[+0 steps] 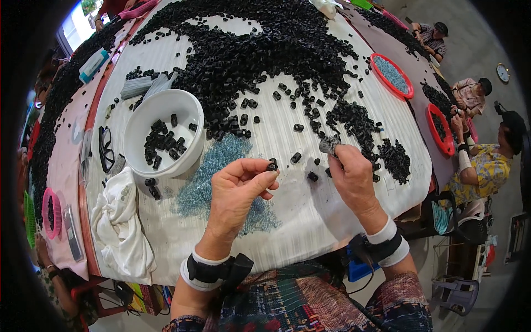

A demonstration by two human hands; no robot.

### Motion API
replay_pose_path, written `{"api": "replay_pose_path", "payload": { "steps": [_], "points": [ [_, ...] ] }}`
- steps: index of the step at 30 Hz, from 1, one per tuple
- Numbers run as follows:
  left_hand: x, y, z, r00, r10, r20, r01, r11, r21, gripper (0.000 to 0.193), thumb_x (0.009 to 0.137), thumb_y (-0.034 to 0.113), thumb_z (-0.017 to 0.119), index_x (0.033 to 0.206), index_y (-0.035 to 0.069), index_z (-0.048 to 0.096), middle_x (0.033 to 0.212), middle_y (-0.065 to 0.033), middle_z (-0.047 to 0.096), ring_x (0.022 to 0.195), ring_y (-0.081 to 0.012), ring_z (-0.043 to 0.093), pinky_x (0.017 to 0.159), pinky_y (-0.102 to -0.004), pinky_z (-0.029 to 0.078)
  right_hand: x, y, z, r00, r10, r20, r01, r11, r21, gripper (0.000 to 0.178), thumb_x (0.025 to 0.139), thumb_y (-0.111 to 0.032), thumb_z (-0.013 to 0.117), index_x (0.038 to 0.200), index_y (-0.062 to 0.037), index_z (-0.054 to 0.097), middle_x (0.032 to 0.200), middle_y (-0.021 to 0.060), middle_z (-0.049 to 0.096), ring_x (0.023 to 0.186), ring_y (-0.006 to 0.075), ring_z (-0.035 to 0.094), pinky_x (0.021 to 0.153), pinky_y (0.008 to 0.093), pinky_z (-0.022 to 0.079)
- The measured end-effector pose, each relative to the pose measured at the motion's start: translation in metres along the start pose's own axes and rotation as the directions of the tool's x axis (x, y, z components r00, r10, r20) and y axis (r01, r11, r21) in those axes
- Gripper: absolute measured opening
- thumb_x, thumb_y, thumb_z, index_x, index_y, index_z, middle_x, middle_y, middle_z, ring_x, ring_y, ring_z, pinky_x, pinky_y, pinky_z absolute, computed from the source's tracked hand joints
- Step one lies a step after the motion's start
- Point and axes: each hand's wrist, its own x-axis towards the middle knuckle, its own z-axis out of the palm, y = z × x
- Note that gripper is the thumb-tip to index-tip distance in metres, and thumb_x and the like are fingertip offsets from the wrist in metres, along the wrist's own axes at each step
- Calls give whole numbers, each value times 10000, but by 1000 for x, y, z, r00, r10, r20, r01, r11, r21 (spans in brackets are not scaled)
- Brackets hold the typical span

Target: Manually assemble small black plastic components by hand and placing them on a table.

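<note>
Between the thumb and index finger of my left hand (239, 191) is a small black plastic cap-like part (272, 166), its round end toward me. My right hand (355, 178) is closed on a short grey speckled piece (329, 145); its exact kind cannot be made out. Loose black parts (312, 176) lie on the white covered table between the two hands. Under and beside my left hand spreads a heap of tiny blue-grey translucent pieces (213, 171). To its left stands a white bowl (191, 149) with several black parts in it.
A huge pile of black parts (265, 39) covers the far table. At left lie eyeglasses (105, 148), grey stick bundles (136, 87) and a white cloth (119, 227). Red baskets (411, 91) stand at right. Other people (487, 160) sit at neighbouring tables.
</note>
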Motion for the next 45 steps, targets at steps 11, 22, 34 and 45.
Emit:
{"api": "replay_pose_path", "payload": {
  "steps": [11, 22, 34, 45],
  "points": [
    [-1, 3, 0, 999, -40, -10, 40, 999, 14, 180, 804, 58, 690, 959, -10, 629, 835, -64, 657, 718, -113, 642, 577, -208, 512, 0, -1, 20, 996, -21, 91, 34, 990, -134, 141, 723, -19, 638, 825, -28, 540, 739, 125, 559, 733, 309, 558, 640, 391, 468],
    [1, 3, 1, 999, -51, -11, 52, 998, 22, 183, 805, 66, 690, 963, -1, 628, 831, -59, 655, 717, -110, 642, 575, -209, 512, -8, -9, 26, 992, 13, 127, 18, 971, -240, 136, 713, -60, 659, 772, -50, 537, 706, 95, 533, 700, 281, 551, 626, 372, 467],
    [-1, -2, -1, 997, -53, 63, 52, 998, 23, 176, 811, 44, 673, 968, -6, 612, 874, -109, 676, 724, -144, 659, 582, -232, 533, 1, -30, 17, 948, 296, 120, -319, 883, 344, 140, 763, 32, 626, 876, 6, 548, 759, 68, 600, 679, 144, 623, 576, 280, 496],
    [-3, 1, 1, 997, -26, 79, 25, 999, 21, 200, 810, 79, 692, 972, -17, 623, 842, -62, 660, 733, -99, 640, 590, -198, 502, 13, -66, 23, 991, 132, 25, -120, 786, 606, 200, 766, 35, 661, 954, -4, 607, 812, 77, 642, 741, 125, 633, 633, 250, 507]
  ]
}}
